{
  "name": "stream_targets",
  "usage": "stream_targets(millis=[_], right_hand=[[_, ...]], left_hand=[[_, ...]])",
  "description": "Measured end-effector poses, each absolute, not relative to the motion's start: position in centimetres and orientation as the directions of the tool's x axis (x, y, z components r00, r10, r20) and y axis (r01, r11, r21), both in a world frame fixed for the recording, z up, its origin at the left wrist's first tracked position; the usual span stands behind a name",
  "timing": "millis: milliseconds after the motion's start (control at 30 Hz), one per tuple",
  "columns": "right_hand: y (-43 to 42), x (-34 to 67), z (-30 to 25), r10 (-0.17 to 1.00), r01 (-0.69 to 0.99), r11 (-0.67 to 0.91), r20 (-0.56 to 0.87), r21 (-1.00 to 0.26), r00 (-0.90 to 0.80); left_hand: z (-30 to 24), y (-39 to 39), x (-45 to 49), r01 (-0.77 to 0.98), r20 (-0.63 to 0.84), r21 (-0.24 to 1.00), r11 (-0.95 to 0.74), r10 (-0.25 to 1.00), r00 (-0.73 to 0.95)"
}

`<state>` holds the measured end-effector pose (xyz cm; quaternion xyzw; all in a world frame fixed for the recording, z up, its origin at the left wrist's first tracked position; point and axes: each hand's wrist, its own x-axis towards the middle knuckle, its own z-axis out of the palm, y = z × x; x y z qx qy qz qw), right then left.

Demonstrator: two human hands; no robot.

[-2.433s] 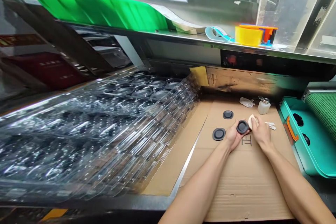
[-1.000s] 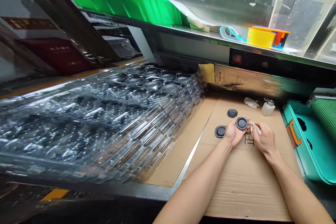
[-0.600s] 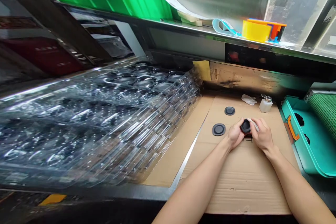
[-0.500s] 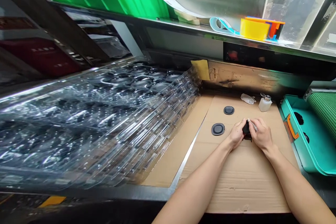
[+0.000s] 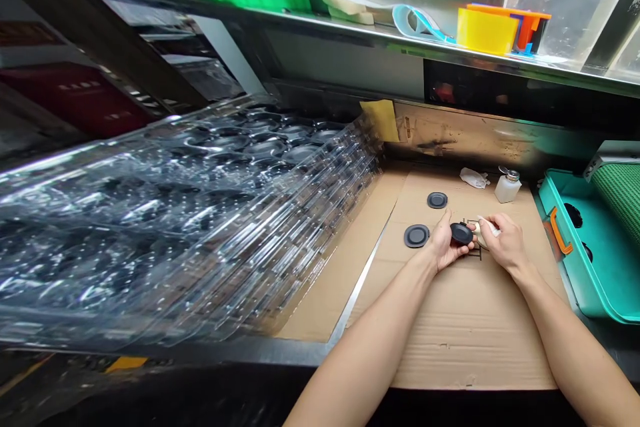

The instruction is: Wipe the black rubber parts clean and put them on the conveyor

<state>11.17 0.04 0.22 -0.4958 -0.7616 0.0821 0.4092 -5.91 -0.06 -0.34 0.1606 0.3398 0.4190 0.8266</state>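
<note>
My left hand (image 5: 442, 247) holds a black rubber diaphragm disc (image 5: 461, 233) on its fingertips, face up. My right hand (image 5: 506, 243) pinches a small white cloth (image 5: 484, 229) and sits just right of the disc, with the cloth at or very near its edge. Two matching discs lie on the brown cardboard sheet (image 5: 475, 340), one (image 5: 417, 235) left of my left hand and one (image 5: 437, 200) farther back. Part of a printed mark on the cardboard shows below the held disc.
A clear dispensing bottle (image 5: 507, 187) and a crumpled white wipe (image 5: 473, 177) stand behind the hands. Stacked clear plastic trays (image 5: 190, 213) fill the left. A teal tray (image 5: 585, 240) with dark discs sits right. A steel shelf (image 5: 400, 37) runs overhead.
The held disc has gone from tilted and hidden between my hands to lying flat on my left fingers. My right hand has moved right with the cloth. The whole view has shifted slightly.
</note>
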Motion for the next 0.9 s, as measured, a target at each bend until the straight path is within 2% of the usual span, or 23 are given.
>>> stream_targets(millis=[167,533,700,900], right_hand=[[-0.1,10.9,0.1,0.861,0.656,0.496,0.418,-0.569,-0.288],[0.1,11.1,-0.7,0.819,0.699,0.568,0.386,-0.435,-0.425],[-0.1,11.2,-0.6,0.827,0.781,0.542,0.363,-0.310,-0.430],[-0.4,11.6,0.4,0.828,0.788,0.544,0.337,-0.289,-0.448]], left_hand=[[-0.6,0.0,-5.6,-0.557,-0.468,0.559,0.614,0.788,0.400],[-0.4,-0.6,-4.9,-0.453,-0.440,0.685,0.570,0.820,0.366],[-1.4,-0.9,-4.0,-0.305,-0.340,0.870,0.388,0.919,0.198],[-1.4,-0.8,-4.4,-0.117,-0.353,0.920,0.373,0.922,0.161]])
